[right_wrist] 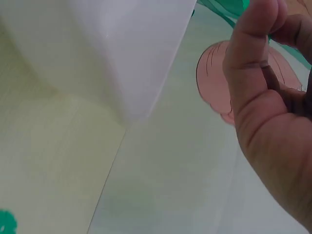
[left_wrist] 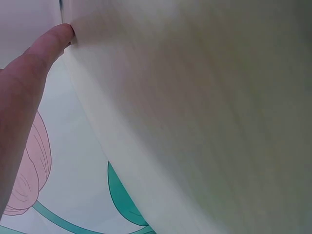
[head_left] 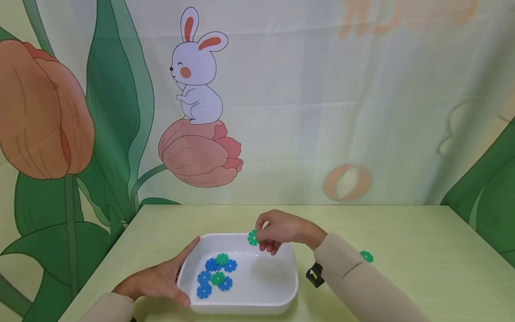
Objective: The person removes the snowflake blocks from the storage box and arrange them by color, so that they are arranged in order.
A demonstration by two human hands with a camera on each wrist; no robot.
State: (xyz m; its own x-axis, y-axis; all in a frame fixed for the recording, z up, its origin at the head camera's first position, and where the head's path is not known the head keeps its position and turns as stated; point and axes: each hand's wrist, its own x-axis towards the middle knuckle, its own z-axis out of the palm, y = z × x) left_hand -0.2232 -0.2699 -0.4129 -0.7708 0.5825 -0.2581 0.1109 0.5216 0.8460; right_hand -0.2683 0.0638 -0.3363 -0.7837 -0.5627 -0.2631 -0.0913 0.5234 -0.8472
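Observation:
A white plastic tub [head_left: 277, 286] sits on the table, with several blue snowflake discs [head_left: 204, 291] and two green ones [head_left: 222, 259] lying in its left half. My left hand [head_left: 158, 279] rests against the tub's left end, thumb at the near corner and straight fingers along the outer wall toward the far corner. Over the tub's far rim, my right hand [head_left: 279, 228] pinches a green snowflake disc [head_left: 252, 238] between thumb and finger. In the right wrist view the bent fingers [right_wrist: 251, 53] show beside the tub, with a bit of green at their tips.
Another green snowflake disc [head_left: 366, 256] lies on the table to the right, partly behind the right sleeve. A black strap piece [head_left: 315, 275] hangs at the right wrist. Behind the pale table [head_left: 426, 250] hangs a printed curtain [head_left: 277, 112] with tulips and a rabbit.

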